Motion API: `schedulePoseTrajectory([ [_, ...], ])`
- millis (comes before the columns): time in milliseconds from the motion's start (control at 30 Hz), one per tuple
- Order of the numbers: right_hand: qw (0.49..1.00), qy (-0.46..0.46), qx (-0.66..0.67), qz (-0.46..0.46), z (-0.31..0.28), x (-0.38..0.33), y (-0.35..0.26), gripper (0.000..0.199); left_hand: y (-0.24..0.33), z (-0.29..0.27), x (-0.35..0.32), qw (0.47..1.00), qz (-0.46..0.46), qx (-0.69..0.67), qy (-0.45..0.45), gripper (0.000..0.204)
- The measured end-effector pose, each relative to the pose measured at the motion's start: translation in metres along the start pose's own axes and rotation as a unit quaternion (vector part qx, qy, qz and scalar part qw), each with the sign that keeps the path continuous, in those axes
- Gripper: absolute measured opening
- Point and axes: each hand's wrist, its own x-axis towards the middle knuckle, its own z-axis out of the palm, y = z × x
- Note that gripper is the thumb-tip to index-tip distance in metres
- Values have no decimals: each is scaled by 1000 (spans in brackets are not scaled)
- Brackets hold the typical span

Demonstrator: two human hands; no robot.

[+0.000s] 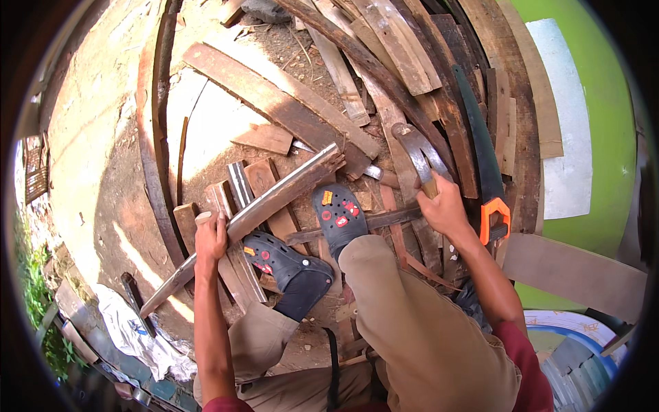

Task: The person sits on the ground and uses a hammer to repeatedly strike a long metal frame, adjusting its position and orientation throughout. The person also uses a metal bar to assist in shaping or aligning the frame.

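A long weathered wooden beam [274, 199] lies slanted across a pile of planks, from the lower left up to the middle. My left hand [210, 238] grips it near its lower half. My right hand [443, 206] holds the wooden handle of a claw hammer [414, 147], whose dark metal head is raised above the planks to the right of the beam's upper end. Both my feet, in dark clogs [340, 218] with red and yellow charms, rest on the wood between my hands, the right foot close to the beam.
A handsaw with an orange handle [489, 178] lies on the planks just right of my right hand. Scrap boards [288, 110] cover the ground ahead. A green wall [611, 123] stands at the right, a blue round container [570, 343] at the lower right, sunlit dirt at the left.
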Motion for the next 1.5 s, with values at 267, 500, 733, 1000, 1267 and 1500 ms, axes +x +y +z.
schedulePoseTrajectory([
  [267, 997, -46, 27, -49, 52, 4, -13, 23, 82, 42, 27, 967, 133, 158, 148, 48],
  [500, 957, -5, 147, -248, 69, 14, -59, 34, 90, 45, 29, 962, 119, 181, 169, 55],
  [733, 997, -59, -16, -40, 91, 46, -30, 30, 91, 48, 33, 958, 124, 204, 160, 48],
  [1000, 965, 49, 58, -252, 99, 33, -6, 19, 91, 51, 32, 952, 134, 210, 181, 49],
  [1267, 991, -87, 68, -74, 79, 28, -54, 35, 83, 62, 33, 948, 122, 241, 168, 54],
  [1500, 996, -83, -15, -41, 95, 62, -15, 13, 89, 58, 44, 950, 131, 234, 164, 56],
])
